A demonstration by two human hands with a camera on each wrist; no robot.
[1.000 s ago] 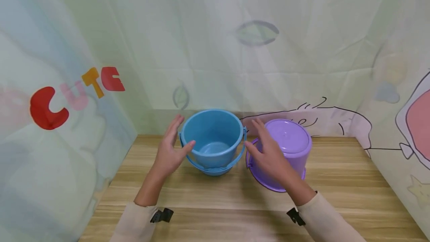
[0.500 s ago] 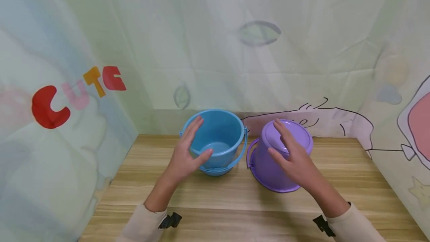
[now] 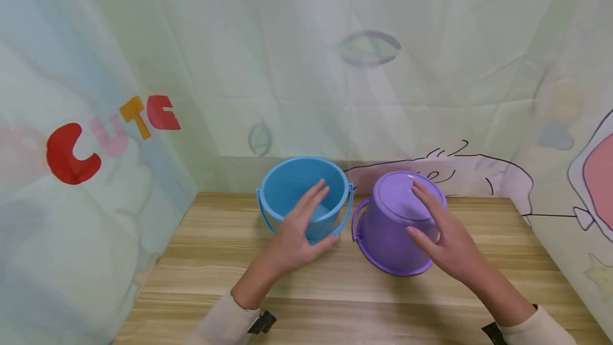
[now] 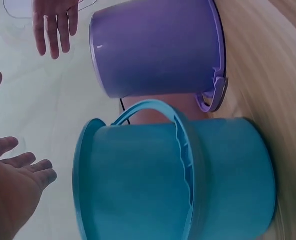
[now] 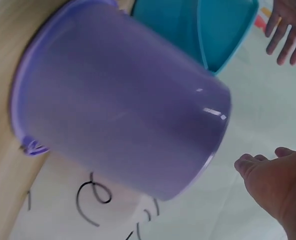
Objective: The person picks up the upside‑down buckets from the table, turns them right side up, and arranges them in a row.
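A blue bucket (image 3: pixel 292 185) stands upright on the table, its handle hanging down at the front. To its right a purple bucket (image 3: pixel 392 238) rests upside down, base up, with its handle (image 3: pixel 356 220) sticking out at the left. My left hand (image 3: pixel 299 241) is in front of the blue bucket, fingers spread and holding nothing; the left wrist view shows a gap between hand and bucket (image 4: pixel 138 175). Over the right side of the purple bucket, my right hand (image 3: pixel 450 244) hovers with straight fingers, apart from the bucket (image 5: pixel 123 100) in the right wrist view.
The wooden table (image 3: pixel 335 307) meets a printed cloth backdrop (image 3: pixel 306 68) behind the buckets. Cloth walls also flank it, the left one (image 3: pixel 96 228) bearing coloured letters. A narrow strip of tabletop separates the two buckets.
Both hands have moved right: the left from the blue bucket's left side to its front, the right from between the buckets to the purple one's right side. The buckets stay put.
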